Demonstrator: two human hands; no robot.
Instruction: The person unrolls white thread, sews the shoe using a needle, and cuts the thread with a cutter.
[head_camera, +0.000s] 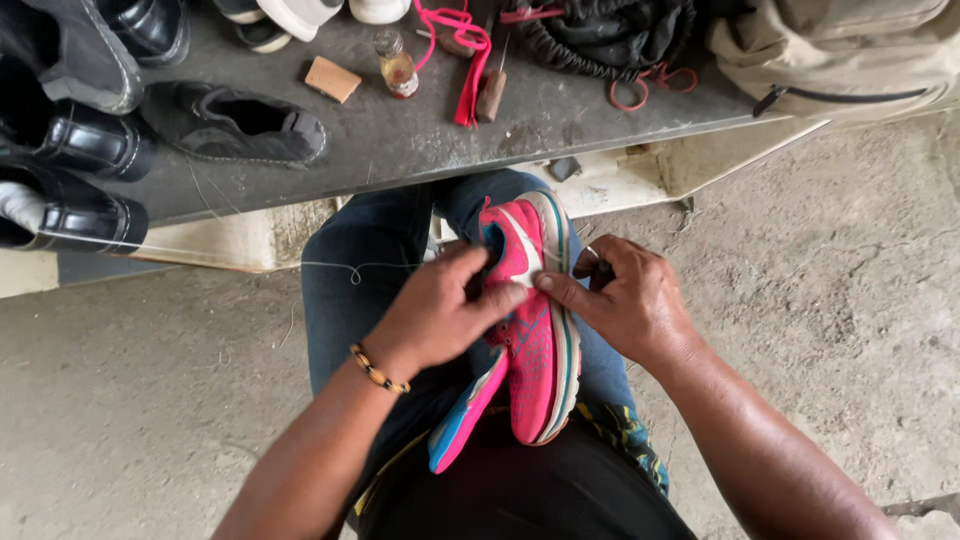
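Observation:
A pink sports shoe (535, 350) with a white stripe and a pale sole lies on its side on my lap, toe toward me. A pink and blue insole (462, 420) sticks out beside it. My left hand (435, 310), with a bead bracelet at the wrist, grips the shoe's upper near the opening. My right hand (625, 295) pinches the shoe's side at the white stripe, fingertips almost meeting the left thumb. A thin pale thread (350, 268) runs leftward from the shoe across my knee.
A dark worktable (420, 130) stands just beyond my knees. It holds several black shoes (230, 125), a small glass bottle (397, 65), a tan block (332, 78), pink laces (468, 60), an awl-like tool (492, 92) and a beige bag (850, 50). Bare concrete floor lies on both sides.

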